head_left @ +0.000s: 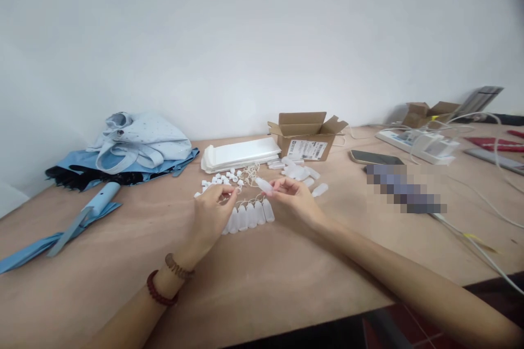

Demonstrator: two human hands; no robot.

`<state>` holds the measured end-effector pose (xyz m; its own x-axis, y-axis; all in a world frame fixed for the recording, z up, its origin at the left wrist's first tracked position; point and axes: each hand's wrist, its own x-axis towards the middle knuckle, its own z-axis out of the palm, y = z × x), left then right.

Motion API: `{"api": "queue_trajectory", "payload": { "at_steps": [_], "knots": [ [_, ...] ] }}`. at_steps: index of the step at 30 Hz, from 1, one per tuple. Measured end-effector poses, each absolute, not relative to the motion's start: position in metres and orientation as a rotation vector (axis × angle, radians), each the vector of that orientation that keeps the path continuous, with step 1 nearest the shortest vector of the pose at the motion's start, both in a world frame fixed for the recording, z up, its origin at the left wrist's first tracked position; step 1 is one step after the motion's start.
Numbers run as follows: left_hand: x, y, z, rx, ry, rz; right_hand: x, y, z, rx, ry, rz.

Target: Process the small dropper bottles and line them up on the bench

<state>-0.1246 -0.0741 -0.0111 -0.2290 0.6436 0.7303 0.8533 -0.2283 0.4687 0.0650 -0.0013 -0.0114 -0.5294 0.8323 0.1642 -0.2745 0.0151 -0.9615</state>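
Observation:
Between the thumb and fingers of my right hand [295, 196] is a small translucent plastic bottle [263, 184], tilted with one end towards the upper left. My left hand [213, 208] is closed in a pinch; a tiny pale bit shows at its fingertips, too small to name. Below and between the hands lies a row of several similar bottles with cord loops [251, 215], side by side. Just beyond my left hand are loose small white caps [223, 179] and a tangle of cream cords [251, 174]. More loose bottles [298, 170] lie in a heap behind my right hand.
A stack of white sheets or packets [241, 154] and an open cardboard box [305, 139] stand at the back. Left lie a blue umbrella [102, 202] and a pale cloth bag [147, 139]. Right are a phone [374, 158], a power strip [426, 144] and white cables [475, 242].

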Motion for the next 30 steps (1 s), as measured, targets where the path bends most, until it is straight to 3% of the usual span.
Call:
{"api": "queue_trajectory", "payload": {
  "at_steps": [15,23,30],
  "knots": [
    [-0.103,-0.073,-0.018,-1.783,-2.132,-2.398,0.068,-0.009,-0.013,-0.667,-1.721,1.59],
    [-0.098,-0.08,-0.019,-2.078,-1.886,-2.055,0.07,-0.004,-0.021,-0.658,-1.77,1.521],
    [-0.102,-0.077,-0.025,-2.175,-1.791,-1.977,0.071,-0.007,-0.026,-0.582,-1.835,1.294]
  ]
}}
